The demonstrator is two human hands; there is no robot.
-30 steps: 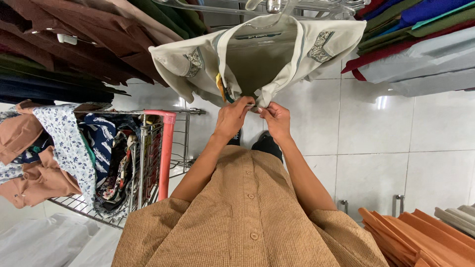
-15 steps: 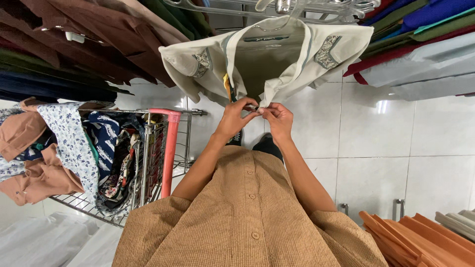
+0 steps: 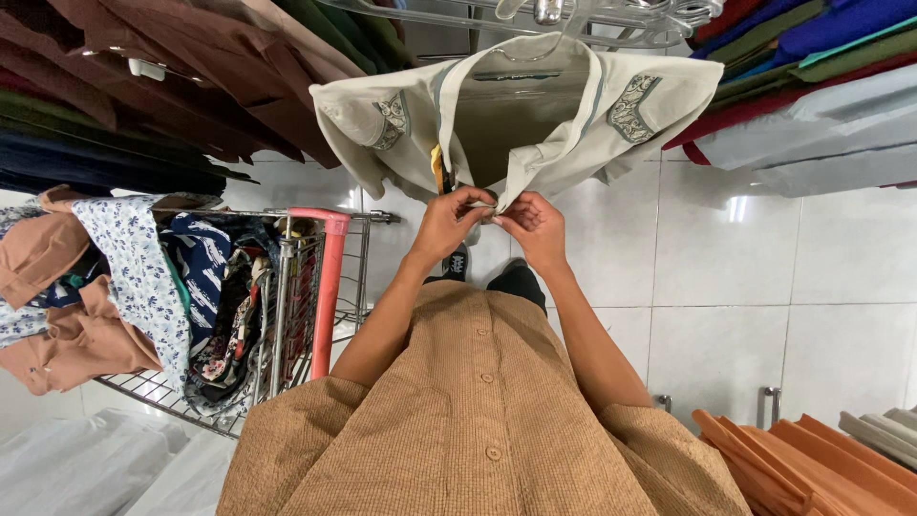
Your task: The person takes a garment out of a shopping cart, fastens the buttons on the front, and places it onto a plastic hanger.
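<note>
The left hand (image 3: pixel 447 222) and the right hand (image 3: pixel 532 225) meet at the front opening of a pale beige shirt (image 3: pixel 516 119), each pinching an edge of the cloth between fingertips and thumb, the two pinches almost touching. The shirt hangs on a hanger (image 3: pixel 546 13) from a metal rail (image 3: pixel 611 17) at the top, between dark brown garments (image 3: pixel 191 67) on one side and red, blue and grey ones (image 3: pixel 812 86) on the other. It has patterned patches on both shoulders. The cloth looks light, thin and soft, likely to sag and fold, so the firmer button edges where the fingers grip seem the best hold. A wire trolley (image 3: pixel 315 277) with a red handle, heaped with clothes, stands at the person's left on the white tiled floor (image 3: pixel 764 287).
</note>
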